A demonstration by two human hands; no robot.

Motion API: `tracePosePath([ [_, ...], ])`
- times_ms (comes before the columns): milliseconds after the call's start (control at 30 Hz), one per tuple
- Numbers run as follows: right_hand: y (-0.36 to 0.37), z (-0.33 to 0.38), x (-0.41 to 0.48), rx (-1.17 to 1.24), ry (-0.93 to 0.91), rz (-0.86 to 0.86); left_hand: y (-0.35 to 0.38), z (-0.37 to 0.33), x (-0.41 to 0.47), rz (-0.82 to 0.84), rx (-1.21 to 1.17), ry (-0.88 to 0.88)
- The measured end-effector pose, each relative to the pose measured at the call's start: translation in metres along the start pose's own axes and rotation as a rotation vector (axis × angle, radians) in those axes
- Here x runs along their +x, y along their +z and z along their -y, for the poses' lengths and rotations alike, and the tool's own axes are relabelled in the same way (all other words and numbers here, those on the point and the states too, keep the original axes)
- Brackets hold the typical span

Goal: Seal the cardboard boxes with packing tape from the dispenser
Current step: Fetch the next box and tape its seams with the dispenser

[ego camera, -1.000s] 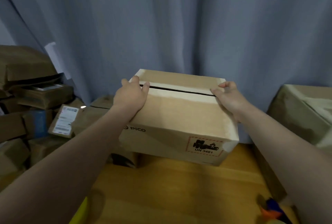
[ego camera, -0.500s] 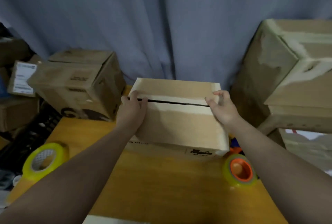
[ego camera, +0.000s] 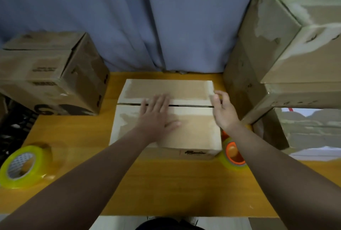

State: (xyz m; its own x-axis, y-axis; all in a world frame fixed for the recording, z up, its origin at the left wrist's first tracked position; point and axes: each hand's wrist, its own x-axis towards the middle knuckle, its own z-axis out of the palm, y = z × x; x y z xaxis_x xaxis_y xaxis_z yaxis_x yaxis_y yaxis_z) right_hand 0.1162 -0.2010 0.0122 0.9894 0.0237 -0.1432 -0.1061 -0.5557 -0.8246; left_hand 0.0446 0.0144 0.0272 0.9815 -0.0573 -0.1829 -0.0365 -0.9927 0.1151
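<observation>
Head view: left hand [ego camera: 156,117], fingers splayed, flattens the cardboard box [ego camera: 195,133] flaps for taping; right hand [ego camera: 224,114], fingers loosely bent, steadies the edge.

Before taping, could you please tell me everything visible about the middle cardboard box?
The brown cardboard box sits upright on the wooden table, top flaps folded down with a dark gap along their seam. Pale patches mark the top; black print shows on the front. The left hand lies flat across the seam; the right hand touches its right edge.
</observation>
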Motion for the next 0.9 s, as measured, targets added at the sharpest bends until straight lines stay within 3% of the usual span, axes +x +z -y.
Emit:
tracePosePath([
  [100,-0.023,-0.030,-0.002,-0.260,0.125,0.007,0.003,-0.022,0.002,0.074,0.075,0.145],
  [200,-0.034,-0.061,-0.009,-0.533,0.321,0.146,0.007,-0.030,0.004,0.108,0.128,0.209],
  [333,-0.027,-0.091,-0.018,-0.570,0.473,0.250,0.013,-0.028,0.006,0.107,0.124,0.212],
  [533,-0.022,-0.101,-0.026,-0.798,0.313,0.161,0.021,-0.025,0.005,0.009,0.094,0.169],
  [667,-0.040,-0.076,-0.022,-0.685,0.204,-0.031,0.015,-0.015,0.006,0.019,0.104,0.227],
  [767,-0.062,-0.047,-0.017,-0.456,0.063,-0.206,0.010,-0.006,0.006,0.047,0.109,0.266],
  [900,-0.080,0.003,-0.016,-0.131,-0.095,-0.175,0.010,0.005,0.004,0.047,0.113,0.230],
])
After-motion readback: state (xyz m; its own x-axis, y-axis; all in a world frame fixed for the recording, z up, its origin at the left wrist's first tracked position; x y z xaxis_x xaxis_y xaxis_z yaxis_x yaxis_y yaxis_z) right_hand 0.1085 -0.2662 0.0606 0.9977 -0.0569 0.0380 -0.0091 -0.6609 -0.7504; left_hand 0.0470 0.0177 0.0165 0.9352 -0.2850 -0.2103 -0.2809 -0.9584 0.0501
